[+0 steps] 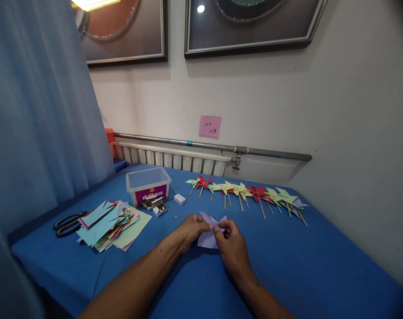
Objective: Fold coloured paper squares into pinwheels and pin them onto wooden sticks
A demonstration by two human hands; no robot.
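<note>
A light purple paper square, cut in from its corners, is held just above the blue table between both hands. My left hand pinches it from the left, thumb toward the centre. From the right, my right hand grips the paper with thumb and bent fingers near the same central spot. The fingertips of both hands almost meet there and hide the middle of the paper. Two of its points stick up behind the hands.
Several finished paper pinwheels on sticks lie in a row at the back right. To the left are a clear plastic tub, an open small box of metal pins, a white box, stacked coloured paper and black-handled scissors.
</note>
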